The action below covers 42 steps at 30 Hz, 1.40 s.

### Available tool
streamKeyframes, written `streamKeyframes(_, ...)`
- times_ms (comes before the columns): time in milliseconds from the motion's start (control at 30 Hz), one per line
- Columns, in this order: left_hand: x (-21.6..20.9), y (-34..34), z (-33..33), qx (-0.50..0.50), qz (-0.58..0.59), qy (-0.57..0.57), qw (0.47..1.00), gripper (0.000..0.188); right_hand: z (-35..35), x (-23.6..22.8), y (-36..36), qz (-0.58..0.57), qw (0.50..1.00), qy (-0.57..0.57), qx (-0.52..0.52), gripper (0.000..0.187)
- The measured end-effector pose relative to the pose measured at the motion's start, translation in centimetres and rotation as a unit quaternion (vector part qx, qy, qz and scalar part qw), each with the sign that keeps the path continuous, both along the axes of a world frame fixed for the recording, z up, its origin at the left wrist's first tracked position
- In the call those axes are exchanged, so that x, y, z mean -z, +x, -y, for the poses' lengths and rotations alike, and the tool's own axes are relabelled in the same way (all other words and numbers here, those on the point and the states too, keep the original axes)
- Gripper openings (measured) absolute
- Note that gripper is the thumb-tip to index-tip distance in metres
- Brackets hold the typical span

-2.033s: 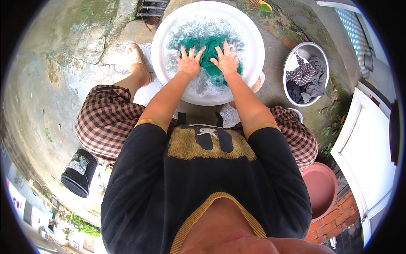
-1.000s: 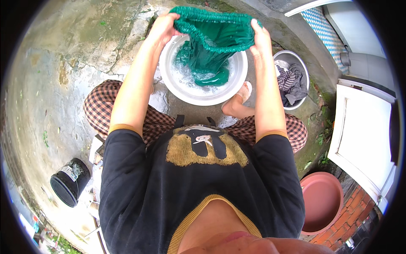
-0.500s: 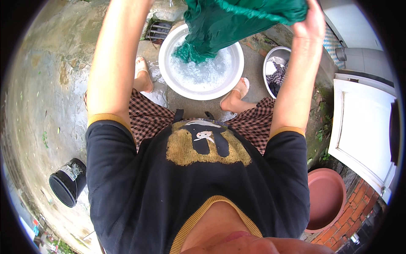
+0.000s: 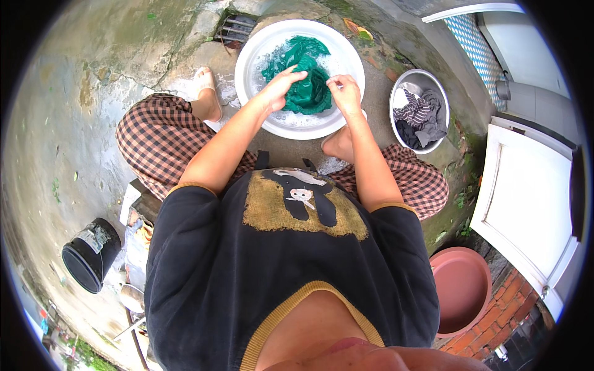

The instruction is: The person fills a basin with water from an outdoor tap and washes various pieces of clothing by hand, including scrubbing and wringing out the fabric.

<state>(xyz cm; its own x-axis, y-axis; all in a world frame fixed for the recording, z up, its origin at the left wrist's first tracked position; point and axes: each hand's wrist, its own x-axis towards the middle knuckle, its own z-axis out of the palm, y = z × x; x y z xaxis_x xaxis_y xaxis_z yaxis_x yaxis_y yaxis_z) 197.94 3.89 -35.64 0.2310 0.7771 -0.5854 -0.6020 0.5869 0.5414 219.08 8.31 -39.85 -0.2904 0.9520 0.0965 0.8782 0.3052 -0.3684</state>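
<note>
A wet green garment (image 4: 305, 97) lies bunched in a wide white basin (image 4: 249, 99) of sudsy water. My left hand (image 4: 281, 88) grips its left side, the thumb on top and the other fingers partly hidden by cloth. At the garment's right edge, my right hand (image 4: 345, 93) is closed in a pinch, with the cloth's edge at the fingertips. Both forearms reach forward over my checked trousers, and the basin stands between my feet.
To the basin's right is a metal bowl (image 4: 447, 117) of dark and striped clothes. A black bucket (image 4: 102, 247) lies at the left, a reddish-brown tub (image 4: 461, 290) at the lower right. Beyond the basin's left rim is a floor drain grate (image 4: 237, 28). A white door (image 4: 516, 198) stands right.
My hands have come down from high above the basin, lowering the stretched green garment into the water, where it is now bunched. My knees have spread, and I sit lower.
</note>
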Motion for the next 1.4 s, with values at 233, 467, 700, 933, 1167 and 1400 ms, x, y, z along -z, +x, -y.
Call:
streamKeyframes(233,-3.9,5.2,2.7,0.219,0.047,0.181,0.958,0.050,4.4,1.4,-3.1,-0.561,0.708,-0.423,0.073,0.032)
streamKeyframes(467,-8.2,5.3,4.0,0.323,0.089,0.278,0.900,0.046,2.8,2.4,-3.4,-0.692,0.588,-0.410,0.084,0.033)
streamKeyframes(700,-2.3,3.5,1.5,-0.026,-0.446,0.310,0.839,0.041,0.0,1.5,-3.0,-0.717,0.576,-0.386,0.068,0.034)
streamKeyframes(933,1.5,2.9,0.5,0.031,-0.062,0.157,0.985,0.046,1.4,1.2,-3.0,-0.722,0.566,-0.393,0.064,0.034)
streamKeyframes(1167,-1.0,3.6,0.6,0.013,0.023,0.075,0.997,0.035,1.9,1.3,-2.8,-0.724,0.563,-0.394,0.066,0.035)
streamKeyframes(1400,-4.4,5.5,1.4,0.105,0.004,0.211,0.972,0.048,2.9,2.5,-3.7,-0.729,0.548,-0.404,0.074,0.036)
